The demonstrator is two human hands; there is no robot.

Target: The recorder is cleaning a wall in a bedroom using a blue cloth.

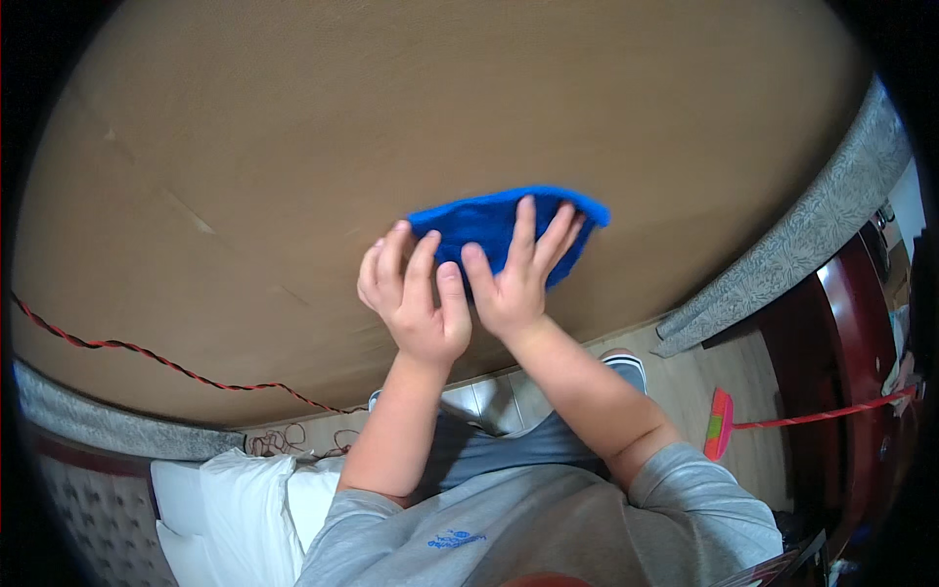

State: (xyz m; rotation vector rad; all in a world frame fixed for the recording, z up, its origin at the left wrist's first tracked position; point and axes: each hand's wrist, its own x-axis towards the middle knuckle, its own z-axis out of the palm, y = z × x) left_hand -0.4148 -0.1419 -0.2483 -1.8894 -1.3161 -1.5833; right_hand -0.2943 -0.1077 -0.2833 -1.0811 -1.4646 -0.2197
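Observation:
A blue cloth [488, 220] lies spread against a large brown surface [293, 132] in front of me. My right hand [517, 282] rests on the cloth's right part, fingers spread, pressing it to that surface. Beside it on the left, my left hand [418, 293] has its fingers raised and apart at the cloth's left edge; the fingertips touch or nearly touch the cloth. Neither hand's fingers are closed round it.
A twisted red and black cord [176, 370] hangs at the left, with tangled wire below. White bedding [235, 506] lies lower left. Patterned grey curtains [792, 235] flank the brown surface. A broom [719, 425] with a red handle and dark red furniture [858, 315] stand right.

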